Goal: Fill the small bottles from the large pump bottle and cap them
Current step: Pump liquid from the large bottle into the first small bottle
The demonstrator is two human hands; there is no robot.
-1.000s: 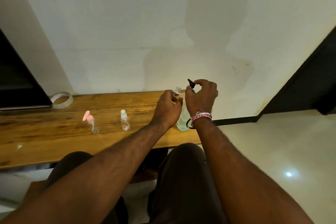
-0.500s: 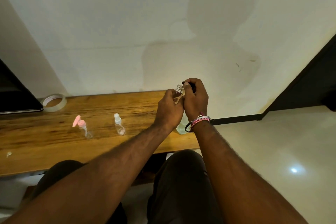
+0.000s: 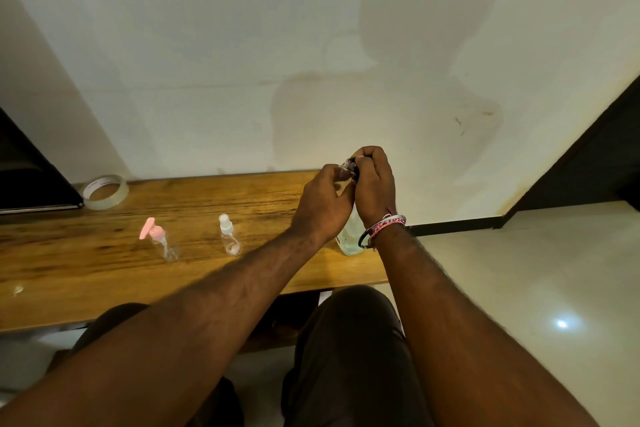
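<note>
**benchwatcher:** Bottles first. Small clear plastic bottle (image 3: 347,168) is up in the air at the right end of the long wooden bench (image 3: 207,204), pinched in the fingers of the left hand (image 3: 323,204). The right hand (image 3: 375,184) is curled over its neck, gripping what looks like a dark pump nozzle (image 3: 354,163) right at the mouth. Can't tell how much is in it, the fingers cover most of it.

**slowpour:** And the big one?

**benchwatcher:** Large clear pump bottle (image 3: 349,237) stands on the bench directly under both hands, just its lower body showing behind the wrists, with a pale liquid in it. It's close to the bench's right end and near the front edge too.

**slowpour:** Others?

**benchwatcher:** Two, both upright mid-bench and well apart from the hands: a small clear bottle with a pink pump top (image 3: 157,239) and a small clear bottle with a white spray cap (image 3: 228,236). The capped one shows a bit of pinkish stuff at the bottom. Clear tape roll (image 3: 105,191) sits at the back by the wall, beside a dark flat slab (image 3: 27,177) at the left. Bare wood between the two small bottles and the front edge.
</note>
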